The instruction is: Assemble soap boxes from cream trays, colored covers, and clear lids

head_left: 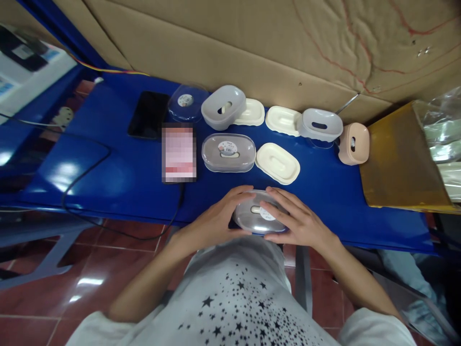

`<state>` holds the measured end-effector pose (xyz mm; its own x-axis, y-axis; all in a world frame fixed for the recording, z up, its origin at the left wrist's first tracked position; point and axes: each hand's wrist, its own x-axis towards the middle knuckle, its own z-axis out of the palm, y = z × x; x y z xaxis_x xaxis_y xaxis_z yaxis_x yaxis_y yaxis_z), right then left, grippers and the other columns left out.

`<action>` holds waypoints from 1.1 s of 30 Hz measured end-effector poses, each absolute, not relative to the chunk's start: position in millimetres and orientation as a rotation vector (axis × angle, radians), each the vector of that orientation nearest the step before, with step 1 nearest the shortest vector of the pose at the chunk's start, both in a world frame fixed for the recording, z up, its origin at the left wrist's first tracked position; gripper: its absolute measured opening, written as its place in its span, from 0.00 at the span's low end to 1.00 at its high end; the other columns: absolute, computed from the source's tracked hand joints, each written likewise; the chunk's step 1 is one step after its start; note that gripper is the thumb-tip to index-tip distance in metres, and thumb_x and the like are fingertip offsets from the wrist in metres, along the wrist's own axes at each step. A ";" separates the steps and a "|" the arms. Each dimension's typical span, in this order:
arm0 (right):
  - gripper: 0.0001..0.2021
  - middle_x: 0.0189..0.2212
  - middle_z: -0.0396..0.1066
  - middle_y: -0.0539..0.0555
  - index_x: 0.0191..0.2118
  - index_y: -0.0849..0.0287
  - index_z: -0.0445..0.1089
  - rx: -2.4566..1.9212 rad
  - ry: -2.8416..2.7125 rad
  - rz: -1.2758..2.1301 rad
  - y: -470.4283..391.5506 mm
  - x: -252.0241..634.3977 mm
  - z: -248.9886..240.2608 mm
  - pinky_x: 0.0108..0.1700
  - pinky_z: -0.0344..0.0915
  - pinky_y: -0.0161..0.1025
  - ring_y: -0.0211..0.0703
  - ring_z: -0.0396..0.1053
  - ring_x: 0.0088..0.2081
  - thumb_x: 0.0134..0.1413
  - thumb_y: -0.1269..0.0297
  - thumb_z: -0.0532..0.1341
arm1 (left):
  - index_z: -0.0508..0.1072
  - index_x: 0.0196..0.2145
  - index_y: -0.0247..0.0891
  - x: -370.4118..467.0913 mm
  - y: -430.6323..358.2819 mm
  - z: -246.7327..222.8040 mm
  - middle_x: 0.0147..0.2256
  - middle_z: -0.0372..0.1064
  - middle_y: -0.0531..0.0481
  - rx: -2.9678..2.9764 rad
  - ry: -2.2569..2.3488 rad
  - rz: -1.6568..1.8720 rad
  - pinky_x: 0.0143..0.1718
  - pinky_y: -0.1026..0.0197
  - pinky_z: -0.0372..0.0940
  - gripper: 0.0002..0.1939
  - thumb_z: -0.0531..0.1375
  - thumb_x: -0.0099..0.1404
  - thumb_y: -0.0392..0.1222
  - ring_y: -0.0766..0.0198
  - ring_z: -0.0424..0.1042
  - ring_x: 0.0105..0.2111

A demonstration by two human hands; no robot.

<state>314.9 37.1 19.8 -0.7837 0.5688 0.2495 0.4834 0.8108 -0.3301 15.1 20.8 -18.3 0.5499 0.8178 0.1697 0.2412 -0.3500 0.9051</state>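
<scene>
A grey oval soap dish point(248, 218) under a clear lid with a round white sticker is at the table's front edge, close to my body. My left hand point(219, 216) is curved round its left end, thumb and fingers on opposite sides. Round the right end, my right hand point(298, 218) grips it, with a finger across the lid by the sticker. Just beyond are another lidded soap dish point(212, 156) and a cream oval tray point(279, 163). The underside of the held dish is hidden.
Along the back of the blue table point(118, 178) are grey dishes point(232, 98), cream trays point(283, 119), a clear lid point(185, 113) and a peach dish point(355, 143). A cardboard box point(392, 158) stands right; a black tablet point(147, 113) and a cabled device with a blurred screen point(179, 154) lie left.
</scene>
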 end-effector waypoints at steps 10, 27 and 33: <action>0.46 0.79 0.53 0.60 0.82 0.44 0.48 -0.838 -2.705 0.441 33.4 316.1 5.0 0.75 0.64 0.69 0.69 0.57 0.77 0.67 0.41 0.69 | 0.54 0.76 0.60 16.1 21.7 -8.4 0.76 0.55 0.41 1.881 0.920 0.667 0.71 0.35 0.67 0.46 0.73 0.70 0.50 0.42 0.60 0.75; 0.41 0.79 0.56 0.52 0.80 0.33 0.51 -0.796 -2.684 0.338 24.9 318.2 -5.5 0.74 0.64 0.72 0.67 0.52 0.79 0.68 0.46 0.69 | 0.59 0.74 0.63 17.0 25.0 -1.3 0.75 0.56 0.44 1.899 0.927 0.618 0.68 0.37 0.71 0.44 0.74 0.68 0.49 0.43 0.65 0.73; 0.38 0.79 0.54 0.48 0.78 0.31 0.54 -0.878 -2.618 0.453 27.2 316.8 -7.1 0.75 0.63 0.72 0.65 0.51 0.79 0.70 0.49 0.69 | 0.53 0.77 0.61 21.9 18.8 -4.5 0.78 0.49 0.43 2.033 1.017 0.570 0.66 0.38 0.73 0.43 0.69 0.74 0.50 0.41 0.62 0.74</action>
<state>316.8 27.2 -7.1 -0.7505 0.6244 0.2166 0.5154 0.7580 -0.3996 21.9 18.8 -4.5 0.5797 0.8135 0.0473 0.4657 -0.3783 0.8000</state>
